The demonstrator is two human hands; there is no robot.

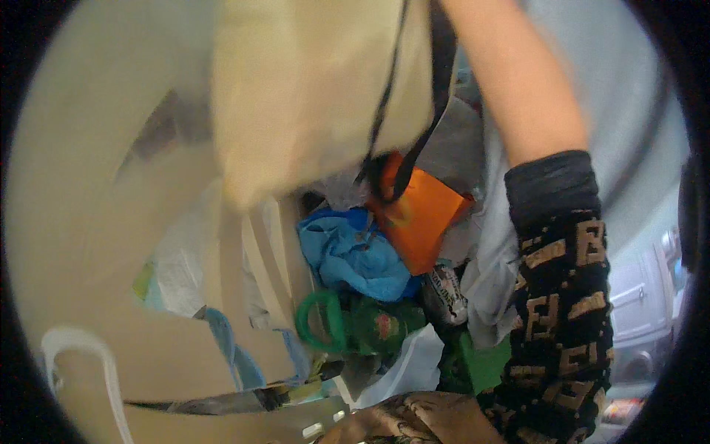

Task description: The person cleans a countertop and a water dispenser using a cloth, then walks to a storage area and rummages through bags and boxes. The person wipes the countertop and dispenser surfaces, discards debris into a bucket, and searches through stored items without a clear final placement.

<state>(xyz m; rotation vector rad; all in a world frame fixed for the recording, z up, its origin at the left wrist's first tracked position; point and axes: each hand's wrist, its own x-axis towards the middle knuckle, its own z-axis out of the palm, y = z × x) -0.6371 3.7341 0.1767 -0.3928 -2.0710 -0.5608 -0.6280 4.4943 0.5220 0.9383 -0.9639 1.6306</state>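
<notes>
Nearest the lens, our right forearm runs up the right side in a black knit sleeve with tan block pattern (566, 311), cuff pushed back to a plain black band, bare arm above it leaving the top edge. Right hand is out of frame, so we can't tell its grip. Left hand not visible either. Hanging close in front, top centre, is a cream fabric tote bag with thin black straps (310, 89), blurred; straps dangle down its right edge, and what holds the bag is out of view. Just behind the strap ends sits an orange glossy pouch (418, 214), tilted, touching a crumpled light-blue plastic bag (355, 255) to its left. Below that, a green bag with a looped green handle (347, 322) and a round printed patch. A dark printed packet (444, 292) is wedged between the green bag and a pale grey cloth (492, 274) that lies against our sleeve. At the bottom edge, a brown patterned fabric piece (421, 418) and a white plastic bag (403, 366) just above it. Left of the pile, flat cardboard sheets (262, 259) stand on edge, with a white plastic handle (81, 355) at lower left. Far right, white cabinet doors (640, 292), well apart from the pile.
</notes>
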